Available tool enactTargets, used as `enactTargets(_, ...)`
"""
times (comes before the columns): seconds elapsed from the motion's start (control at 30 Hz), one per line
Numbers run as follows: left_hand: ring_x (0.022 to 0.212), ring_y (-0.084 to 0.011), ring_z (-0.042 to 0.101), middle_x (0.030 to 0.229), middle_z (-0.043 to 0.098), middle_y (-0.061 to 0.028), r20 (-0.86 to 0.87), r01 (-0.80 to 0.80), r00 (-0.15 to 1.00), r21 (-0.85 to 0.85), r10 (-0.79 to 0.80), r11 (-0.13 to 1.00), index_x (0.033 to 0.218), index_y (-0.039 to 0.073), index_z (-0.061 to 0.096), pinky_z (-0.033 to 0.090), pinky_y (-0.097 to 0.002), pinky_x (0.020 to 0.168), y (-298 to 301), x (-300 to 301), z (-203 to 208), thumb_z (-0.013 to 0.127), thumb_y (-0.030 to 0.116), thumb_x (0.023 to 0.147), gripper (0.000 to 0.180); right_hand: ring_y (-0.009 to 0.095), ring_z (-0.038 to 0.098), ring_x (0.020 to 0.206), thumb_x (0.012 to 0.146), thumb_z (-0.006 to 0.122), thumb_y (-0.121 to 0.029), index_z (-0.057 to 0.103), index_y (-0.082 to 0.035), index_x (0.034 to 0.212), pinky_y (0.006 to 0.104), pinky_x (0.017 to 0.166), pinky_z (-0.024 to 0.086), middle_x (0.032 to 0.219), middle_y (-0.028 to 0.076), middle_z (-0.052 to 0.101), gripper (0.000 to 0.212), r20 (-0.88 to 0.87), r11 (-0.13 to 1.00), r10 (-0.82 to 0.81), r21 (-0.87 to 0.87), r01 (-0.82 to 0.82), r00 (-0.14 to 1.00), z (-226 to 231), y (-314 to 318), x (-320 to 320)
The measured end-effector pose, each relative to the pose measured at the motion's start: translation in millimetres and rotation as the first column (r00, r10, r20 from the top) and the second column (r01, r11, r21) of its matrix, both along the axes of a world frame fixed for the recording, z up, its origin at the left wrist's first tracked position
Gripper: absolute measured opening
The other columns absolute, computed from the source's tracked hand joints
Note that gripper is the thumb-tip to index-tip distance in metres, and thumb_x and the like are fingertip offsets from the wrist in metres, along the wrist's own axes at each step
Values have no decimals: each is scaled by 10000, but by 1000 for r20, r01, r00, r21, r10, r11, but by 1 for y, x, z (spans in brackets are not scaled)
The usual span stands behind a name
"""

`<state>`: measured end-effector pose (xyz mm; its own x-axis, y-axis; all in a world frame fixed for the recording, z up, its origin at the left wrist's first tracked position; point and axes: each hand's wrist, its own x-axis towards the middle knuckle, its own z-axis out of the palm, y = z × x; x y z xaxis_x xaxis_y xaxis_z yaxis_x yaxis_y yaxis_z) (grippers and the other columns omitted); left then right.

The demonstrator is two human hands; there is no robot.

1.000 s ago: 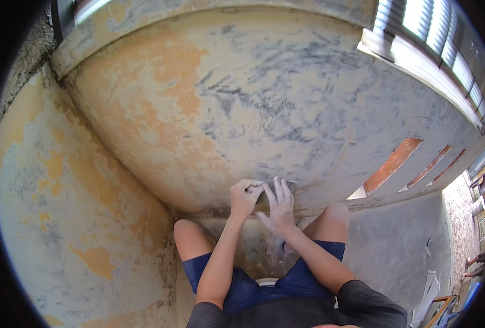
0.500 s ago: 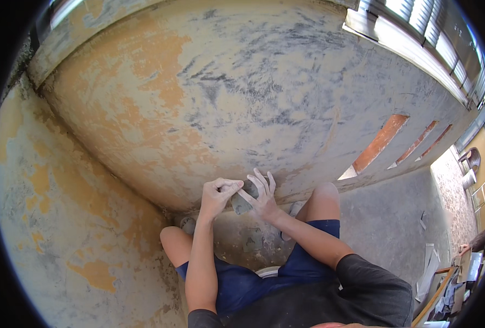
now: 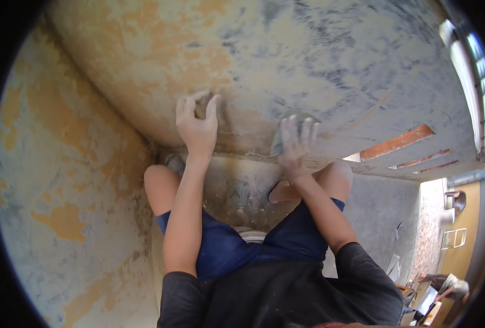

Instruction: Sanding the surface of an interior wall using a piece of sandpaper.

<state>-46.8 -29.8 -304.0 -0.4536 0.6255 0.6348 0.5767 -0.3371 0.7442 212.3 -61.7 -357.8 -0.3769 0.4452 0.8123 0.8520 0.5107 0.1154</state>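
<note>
The patchy wall (image 3: 330, 65) before me carries grey, cream and orange areas. Low on it, my right hand (image 3: 296, 143), pale with dust, lies over a grey-green sheet of sandpaper (image 3: 277, 141), fingers stretched and blurred by motion. One edge of the sheet shows left of the fingers; most of the rest is covered by the hand. To the left, my left hand (image 3: 196, 126) is raised close to the wall, dusty and holding nothing. Its thumb and curved fingers stand apart, and whether the fingertips touch the wall I cannot tell.
A side wall (image 3: 40, 180) with peeling orange patches meets the front wall in a corner at left. Slots with orange sides (image 3: 398, 143) cut through the wall at right. Between my legs shows a whitish round rim (image 3: 252, 235). Piled items (image 3: 420, 303) lie at lower right.
My hands have parted from the sandpaper they both held. The right hand has carried the sheet up to the wall; the left has let go and risen. The view has shifted.
</note>
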Motion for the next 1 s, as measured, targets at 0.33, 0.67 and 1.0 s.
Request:
enactTargets(0.33,1411,-451,388,1474,424,-330,98,-323,934,-185,344,928,1532,-128,292,396,-515,1163,14,-17,-17,984,432,709,1213,262,417,1538,962,531,-82,523,-117,1564,618,1273,198,1628,34,503,603,422,993,-60,-67,98,905,10,50,40)
enactTargets(0.67,1552,-494,258,1613,256,-443,198,-84,970,-259,138,962,1552,-244,123,242,-483,1285,26,-26,-30,940,557,717,1416,209,482,1489,979,534,-155,593,-134,1499,545,1247,292,1614,-5,524,524,484,997,69,-52,-51,872,27,76,-57)
enactTargets(1.0,1541,-555,229,1583,236,-496,205,-55,972,-270,114,961,1548,-241,163,289,-491,1263,21,-30,-28,915,562,750,1359,207,475,1490,979,535,-161,639,-117,1451,475,1250,309,1615,-15,522,485,576,998,50,-5,-58,816,21,72,-12)
